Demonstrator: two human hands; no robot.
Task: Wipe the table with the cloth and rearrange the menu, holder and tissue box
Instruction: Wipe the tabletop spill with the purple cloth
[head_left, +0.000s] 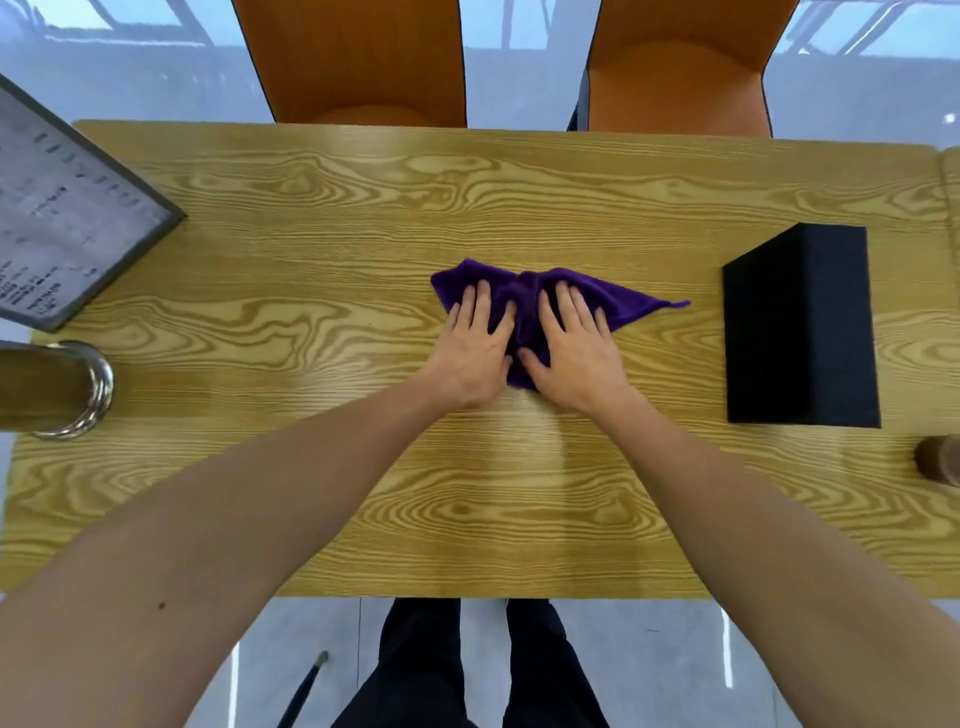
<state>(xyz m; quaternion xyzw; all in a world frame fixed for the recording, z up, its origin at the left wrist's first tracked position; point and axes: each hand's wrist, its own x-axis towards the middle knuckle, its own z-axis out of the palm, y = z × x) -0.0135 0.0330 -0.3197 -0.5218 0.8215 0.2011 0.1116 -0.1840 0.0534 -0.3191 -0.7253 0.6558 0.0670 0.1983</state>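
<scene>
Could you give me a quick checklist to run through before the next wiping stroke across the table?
1. Both hands flat on the purple cloth: left hand, right hand: ok.
2. Cloth spread flat: not ok, bunched between the hands.
3. Black box clear of the cloth: ok.
4. Menu clear at far left: ok.
5. Wooden table already clean: cannot tell.

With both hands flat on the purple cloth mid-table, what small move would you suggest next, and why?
Probably sweep the cloth sideways over the bare table: left hand and right hand press it flat at the centre.
</scene>
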